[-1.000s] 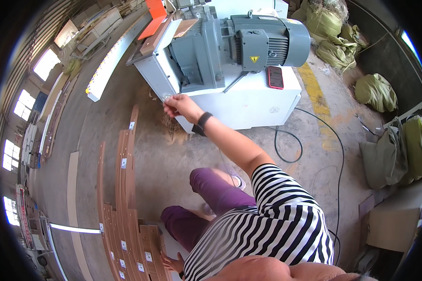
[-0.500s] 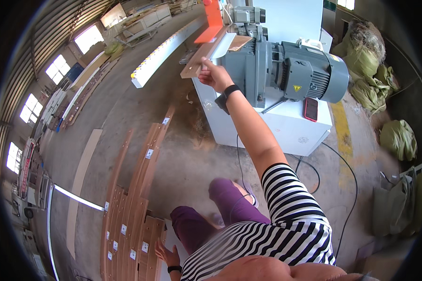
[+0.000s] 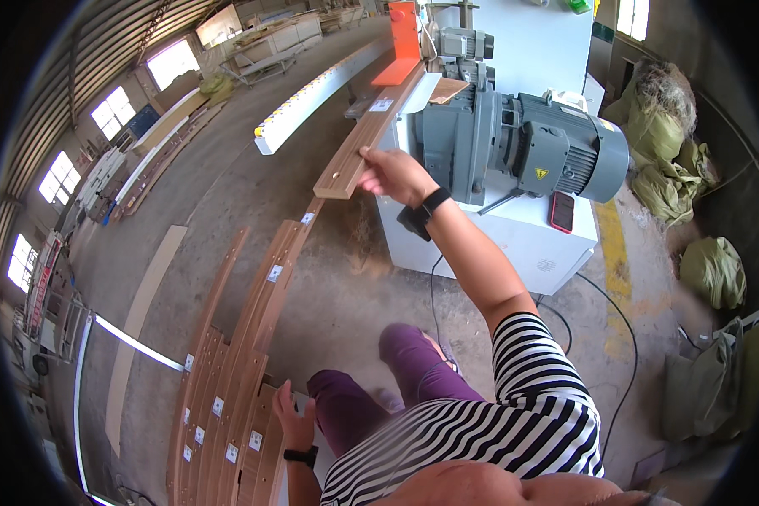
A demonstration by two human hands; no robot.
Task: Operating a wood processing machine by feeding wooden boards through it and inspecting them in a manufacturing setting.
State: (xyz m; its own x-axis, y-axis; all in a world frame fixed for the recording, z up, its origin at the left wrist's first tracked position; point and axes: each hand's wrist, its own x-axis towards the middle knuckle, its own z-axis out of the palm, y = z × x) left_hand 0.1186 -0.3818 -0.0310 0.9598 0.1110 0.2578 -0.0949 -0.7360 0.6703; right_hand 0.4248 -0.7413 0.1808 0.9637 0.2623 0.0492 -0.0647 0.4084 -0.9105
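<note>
Down low on our left, the left hand (image 3: 291, 419) lies flat with loose fingers on the stack of wooden strips (image 3: 228, 405) beside our knee, gripping nothing. Up ahead, our right hand (image 3: 394, 174) clasps the near end of a long wooden strip (image 3: 369, 135), which runs away from the fingers onto the machine. Just right of that hand sits the grey motor (image 3: 523, 148), with a red phone (image 3: 562, 211) beyond the wrist.
</note>
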